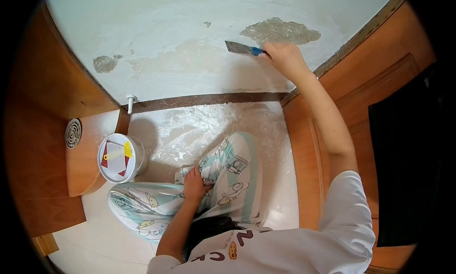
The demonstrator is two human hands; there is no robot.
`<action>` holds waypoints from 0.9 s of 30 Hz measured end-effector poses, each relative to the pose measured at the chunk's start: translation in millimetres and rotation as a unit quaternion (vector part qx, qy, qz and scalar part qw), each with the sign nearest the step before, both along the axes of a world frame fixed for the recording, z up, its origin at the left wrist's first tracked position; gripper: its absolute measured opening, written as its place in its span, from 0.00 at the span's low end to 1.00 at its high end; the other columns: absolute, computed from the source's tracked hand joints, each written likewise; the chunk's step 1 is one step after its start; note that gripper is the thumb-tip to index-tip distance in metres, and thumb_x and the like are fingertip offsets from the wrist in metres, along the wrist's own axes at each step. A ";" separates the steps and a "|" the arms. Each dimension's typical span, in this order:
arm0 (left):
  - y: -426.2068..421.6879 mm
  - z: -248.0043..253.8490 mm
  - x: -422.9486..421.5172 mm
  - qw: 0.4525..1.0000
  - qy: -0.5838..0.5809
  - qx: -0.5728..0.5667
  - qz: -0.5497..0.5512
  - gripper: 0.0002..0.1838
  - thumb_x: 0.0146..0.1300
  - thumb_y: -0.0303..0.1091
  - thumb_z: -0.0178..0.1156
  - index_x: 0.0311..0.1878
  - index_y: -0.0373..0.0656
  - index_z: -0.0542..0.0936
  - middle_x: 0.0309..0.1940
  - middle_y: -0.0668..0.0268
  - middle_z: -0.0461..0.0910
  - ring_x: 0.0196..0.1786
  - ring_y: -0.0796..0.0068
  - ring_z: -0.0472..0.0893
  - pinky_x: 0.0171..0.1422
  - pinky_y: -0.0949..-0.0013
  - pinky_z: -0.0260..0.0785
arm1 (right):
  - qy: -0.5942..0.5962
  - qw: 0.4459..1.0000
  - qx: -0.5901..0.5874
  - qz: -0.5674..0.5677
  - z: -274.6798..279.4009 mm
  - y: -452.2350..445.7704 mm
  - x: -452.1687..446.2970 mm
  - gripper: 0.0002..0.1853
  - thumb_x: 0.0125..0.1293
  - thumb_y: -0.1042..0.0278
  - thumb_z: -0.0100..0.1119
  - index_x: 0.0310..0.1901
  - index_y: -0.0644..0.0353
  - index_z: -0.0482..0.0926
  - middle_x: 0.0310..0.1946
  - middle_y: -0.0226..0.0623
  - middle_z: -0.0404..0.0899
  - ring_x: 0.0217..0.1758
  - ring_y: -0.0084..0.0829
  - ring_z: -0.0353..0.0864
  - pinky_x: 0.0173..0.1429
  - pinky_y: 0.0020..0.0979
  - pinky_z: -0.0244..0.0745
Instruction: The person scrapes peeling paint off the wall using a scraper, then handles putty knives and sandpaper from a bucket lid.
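Putty knife (240,47) is in the right hand (285,59), far right, up by the wall (166,34). Blade points left, just below the big bare patch (285,32). Can't tell if the edge touches the wall. Right hand is closed round the blue handle. Left hand (194,184) holds no tool; it lies loosely spread on the trousers (237,179), near side.

Handling, my read: knife is light, stiff handle, thin blade with maybe some flex. Not fragile. Dust could make the grip a bit slick. Take it by the handle, fingers clear of the edge. Wall skin looks thin and brittle round the patches.

Bucket (140,155) is on the left, upright, lid on, next to the wooden ledge (85,165). Probably heavy if full, can't see inside. Flat pieces on the lid, red and pale, plus yellow parts; they overlap, so no firm count there.

Count: 1 putty knife in hand, 1 bucket, 1 white pipe stub (130,104) at the wall's foot on the left, 1 round grille (73,133), 1 black cloth (403,165) at right. Bare patches: 2 clear ones, big right and smaller left (106,63), plus a few specks. Pale flakes on the floor (204,124), too many to count.
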State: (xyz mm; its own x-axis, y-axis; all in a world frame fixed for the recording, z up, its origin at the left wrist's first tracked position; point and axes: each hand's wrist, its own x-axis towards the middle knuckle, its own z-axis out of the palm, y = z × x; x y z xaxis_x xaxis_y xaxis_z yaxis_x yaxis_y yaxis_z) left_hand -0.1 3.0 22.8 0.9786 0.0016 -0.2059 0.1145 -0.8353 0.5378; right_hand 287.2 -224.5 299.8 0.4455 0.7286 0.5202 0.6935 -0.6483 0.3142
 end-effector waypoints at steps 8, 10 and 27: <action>1.7 -7.3 1.2 0.999 -0.034 -0.005 -0.005 0.46 0.33 0.42 0.73 0.57 0.35 0.61 0.52 0.51 0.68 0.56 0.55 0.67 0.61 0.58 0.58 | -0.055 0.986 -0.088 -0.130 -16.9 -2.4 9.4 0.09 0.57 0.63 0.54 0.28 0.59 0.70 0.18 0.38 0.74 0.20 0.35 0.77 0.22 0.36 0.70; 0.9 -8.7 0.5 0.999 -0.035 -0.002 -0.006 0.46 0.33 0.42 0.73 0.57 0.35 0.61 0.51 0.51 0.68 0.55 0.55 0.67 0.60 0.58 0.58 | -0.022 0.985 -0.069 -0.158 -18.8 11.0 7.5 0.10 0.58 0.61 0.54 0.27 0.58 0.71 0.17 0.36 0.75 0.21 0.35 0.77 0.22 0.35 0.70; -9.2 -18.7 3.8 1.000 -0.013 -0.003 0.025 0.50 0.27 0.39 0.74 0.57 0.36 0.60 0.52 0.53 0.66 0.56 0.54 0.66 0.61 0.58 0.56 | 0.009 0.962 0.100 -0.253 -80.1 28.1 4.3 0.16 0.59 0.52 0.53 0.22 0.55 0.74 0.11 0.33 0.74 0.15 0.33 0.76 0.19 0.33 0.69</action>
